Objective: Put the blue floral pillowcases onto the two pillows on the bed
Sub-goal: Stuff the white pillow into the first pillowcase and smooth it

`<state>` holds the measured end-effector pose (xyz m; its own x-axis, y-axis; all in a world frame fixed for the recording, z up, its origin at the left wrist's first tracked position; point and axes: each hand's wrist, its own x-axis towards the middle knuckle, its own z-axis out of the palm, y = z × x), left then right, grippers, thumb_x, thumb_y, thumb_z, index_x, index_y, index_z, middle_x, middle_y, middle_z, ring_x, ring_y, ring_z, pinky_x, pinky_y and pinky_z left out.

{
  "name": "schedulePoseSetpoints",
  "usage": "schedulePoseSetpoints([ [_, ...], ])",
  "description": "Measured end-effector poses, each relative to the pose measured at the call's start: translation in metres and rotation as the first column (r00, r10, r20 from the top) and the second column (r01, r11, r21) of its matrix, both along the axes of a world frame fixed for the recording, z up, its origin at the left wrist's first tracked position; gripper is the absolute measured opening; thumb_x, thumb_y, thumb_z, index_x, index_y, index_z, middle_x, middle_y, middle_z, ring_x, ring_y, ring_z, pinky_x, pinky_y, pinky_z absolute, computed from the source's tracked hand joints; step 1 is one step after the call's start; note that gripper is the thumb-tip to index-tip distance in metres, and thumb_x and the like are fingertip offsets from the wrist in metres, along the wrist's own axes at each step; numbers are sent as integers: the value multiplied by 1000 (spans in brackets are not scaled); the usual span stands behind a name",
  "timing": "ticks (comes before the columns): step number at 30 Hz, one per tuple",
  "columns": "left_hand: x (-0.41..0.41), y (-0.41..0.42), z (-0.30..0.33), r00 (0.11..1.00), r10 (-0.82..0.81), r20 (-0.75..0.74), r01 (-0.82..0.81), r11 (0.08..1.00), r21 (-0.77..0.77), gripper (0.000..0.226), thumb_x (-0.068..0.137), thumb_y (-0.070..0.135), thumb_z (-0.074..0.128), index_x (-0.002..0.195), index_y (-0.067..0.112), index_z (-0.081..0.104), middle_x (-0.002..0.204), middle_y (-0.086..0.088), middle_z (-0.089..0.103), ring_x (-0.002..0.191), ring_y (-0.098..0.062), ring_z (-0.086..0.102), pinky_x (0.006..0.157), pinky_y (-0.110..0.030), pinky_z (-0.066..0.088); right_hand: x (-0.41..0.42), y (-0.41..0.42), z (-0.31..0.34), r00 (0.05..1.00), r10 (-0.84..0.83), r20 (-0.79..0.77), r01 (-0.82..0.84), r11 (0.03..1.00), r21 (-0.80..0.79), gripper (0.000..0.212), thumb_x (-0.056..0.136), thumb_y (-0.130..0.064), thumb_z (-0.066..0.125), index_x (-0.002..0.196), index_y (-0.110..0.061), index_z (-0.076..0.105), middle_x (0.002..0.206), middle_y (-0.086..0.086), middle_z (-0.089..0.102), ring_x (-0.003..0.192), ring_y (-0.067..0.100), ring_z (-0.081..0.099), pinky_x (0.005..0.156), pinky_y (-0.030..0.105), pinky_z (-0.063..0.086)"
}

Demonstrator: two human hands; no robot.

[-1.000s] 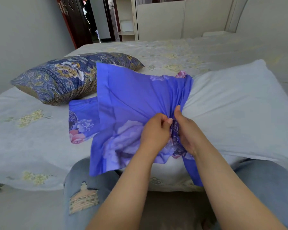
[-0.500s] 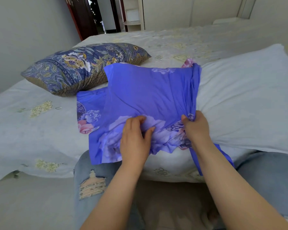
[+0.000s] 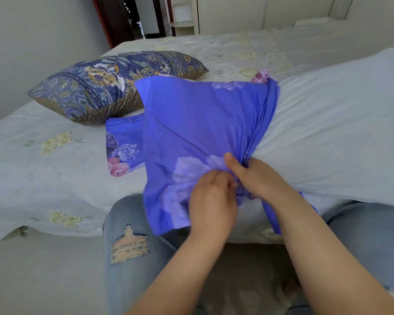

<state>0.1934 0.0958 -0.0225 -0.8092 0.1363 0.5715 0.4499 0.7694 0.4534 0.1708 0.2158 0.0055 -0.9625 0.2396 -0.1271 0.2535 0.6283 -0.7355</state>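
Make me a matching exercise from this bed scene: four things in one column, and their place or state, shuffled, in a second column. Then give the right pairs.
Things:
1. white pillow
2. patterned pillow
3. blue floral pillowcase
4. second pillowcase

Places or states:
A. lies flat on the bed, partly under the bunched fabric
B. gathered at its opening, held in the grip of the left hand and right hand
C. far left on the bed, untouched
D. bare for most of its length, one end inside blue fabric

Pairs: 1-D, 2-C, 3-B, 4-A

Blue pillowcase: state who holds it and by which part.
Both the left hand and right hand pinch the blue pillowcase at its bunched near edge, beside the white pillow.
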Motion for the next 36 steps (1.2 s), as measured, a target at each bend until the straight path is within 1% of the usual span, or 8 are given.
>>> schedulePoseSetpoints([
  [3,-7,16,-14,996,-65,59,62,997,51,19,76,26,44,68,17,59,71,-2,62,68,-22,58,58,-29,42,-4,3,1,999,-16,28,23,956,-293,71,70,-78,50,75,-8,57,61,14,61,51,26,57,51,32,47],
  [7,-29,-1,-41,990,-5,141,-8,996,87,12,81,20,55,71,14,61,73,-4,62,71,-24,58,63,-31,43,0,8,-20,995,5,-96,-41,926,-375,26,77,-42,73,73,-18,62,58,-7,60,47,0,53,46,14,40],
  [11,-15,-8,-34,948,-83,308,-16,952,306,29,94,10,45,116,25,55,85,5,65,73,-12,59,62,-20,44,-5,1,-43,993,-39,-110,10,968,-249,47,63,-52,78,89,-14,69,85,6,70,76,16,64,66,27,53],
  [14,-12,-23,-20,867,-260,424,-25,829,559,35,97,13,39,127,33,38,91,8,67,77,-10,64,68,-31,53,-6,-5,-53,996,-81,-38,83,995,47,65,53,-72,66,95,-22,64,104,6,60,98,27,58,86,44,50],
  [19,-32,-96,-3,949,281,144,-303,938,168,21,89,29,55,109,24,57,101,-2,66,93,-26,60,79,-38,48,6,-1,-62,985,-125,-123,156,943,293,42,82,-50,63,112,-20,61,118,2,49,114,25,46,95,40,30],
  [25,-45,-130,-7,779,368,508,-251,925,-284,37,95,44,43,79,12,53,90,-15,64,87,-34,58,65,-32,36,10,-7,-75,954,-186,-234,271,870,411,44,85,-59,53,83,-15,62,94,3,62,101,24,51,88,40,30],
  [30,-50,-124,-4,757,213,618,-192,976,-102,37,95,32,50,67,8,49,71,-11,57,77,-33,54,61,-31,31,15,-6,-79,952,-162,-260,265,860,435,46,85,-62,47,72,-19,52,85,3,63,97,23,52,86,40,29],
  [36,-76,-97,42,922,194,336,-277,936,218,30,99,16,40,72,4,45,95,-33,58,90,-38,55,66,-34,24,17,8,-76,980,-40,-195,130,871,474,38,87,-56,51,79,-20,54,80,-2,55,96,22,51,85,38,28],
])
